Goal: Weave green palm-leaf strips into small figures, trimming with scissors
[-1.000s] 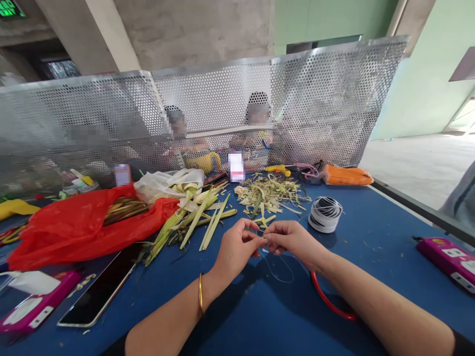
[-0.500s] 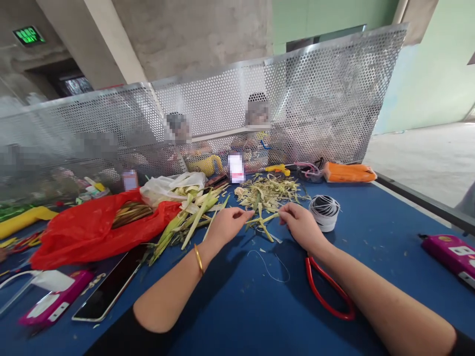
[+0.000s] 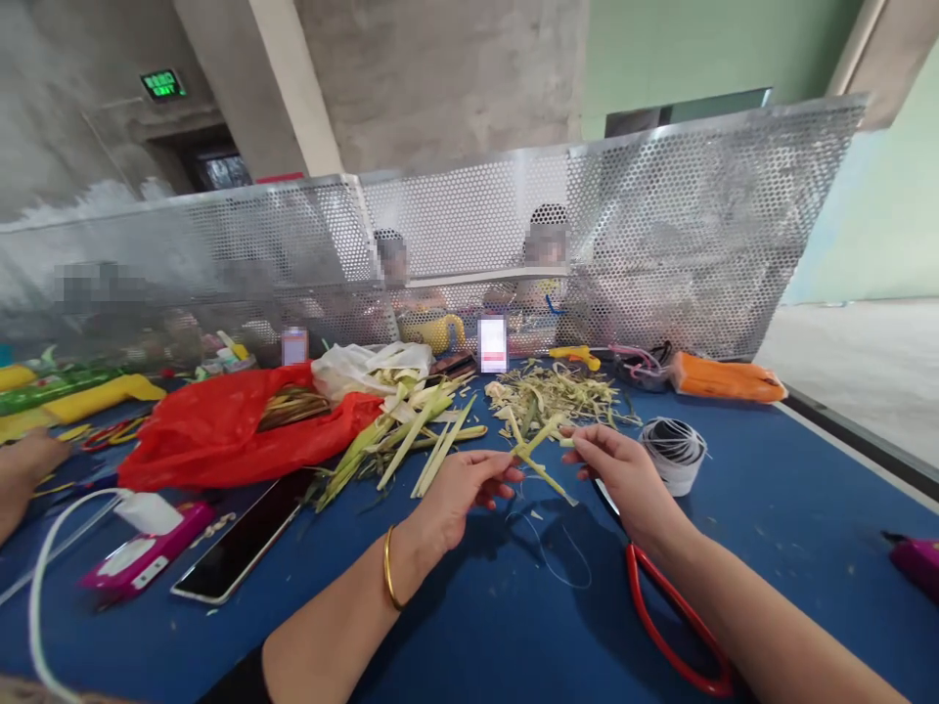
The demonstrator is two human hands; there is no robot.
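Note:
My left hand (image 3: 464,491) and my right hand (image 3: 623,471) meet over a blue table (image 3: 770,508). Between them they pinch a small piece of crossed pale green leaf strips (image 3: 541,452), held just above the table. My right thumb and fingers grip its right end. My left fingertips close on its lower left end. A thin clear thread (image 3: 561,552) lies looped on the table below the hands. Red-handled scissors (image 3: 664,621) lie under my right forearm. A gold bangle sits on my left wrist.
A roll of white cord (image 3: 671,452) stands right of my right hand. Long leaf strips (image 3: 407,435), a red bag (image 3: 235,430), a scrap pile (image 3: 561,391), a phone (image 3: 239,552) and a pink power bank (image 3: 136,565) lie nearby. Another person's hand (image 3: 22,469) is at far left. A perforated metal screen (image 3: 660,225) stands behind.
My hands let go of the thread, reached forward to the scrap pile and lifted the crossed leaf strips. The camera has swung left.

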